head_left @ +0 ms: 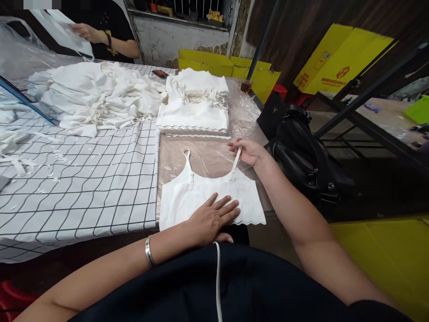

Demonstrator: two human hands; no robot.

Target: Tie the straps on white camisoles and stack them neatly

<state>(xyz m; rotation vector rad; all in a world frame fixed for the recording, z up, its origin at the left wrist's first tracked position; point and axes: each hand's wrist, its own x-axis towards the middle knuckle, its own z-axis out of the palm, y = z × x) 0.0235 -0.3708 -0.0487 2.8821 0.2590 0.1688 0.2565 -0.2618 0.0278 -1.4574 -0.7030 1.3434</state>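
A white camisole top (181, 201) with thin straps and a wavy hem lies spread at the table's near edge. My left hand (212, 217) rests on its lower front, fingers spread flat on the cloth. Between the thumb and fingers of my right hand (250, 152) is the top's right strap (236, 158), drawn upward from the neckline. The other strap (187, 156) stands in a loop on the brownish surface. Just beyond is a stack of folded white tops (194, 114), which neither hand touches.
A heap of white garments (103, 94) covers the far left of the checked cloth (124, 179). Behind it, another person's hand (85, 32) holds white fabric. Black bags (298, 152) stand at the right, near a glass of brown liquid (246, 86) and yellow boxes (208, 62).
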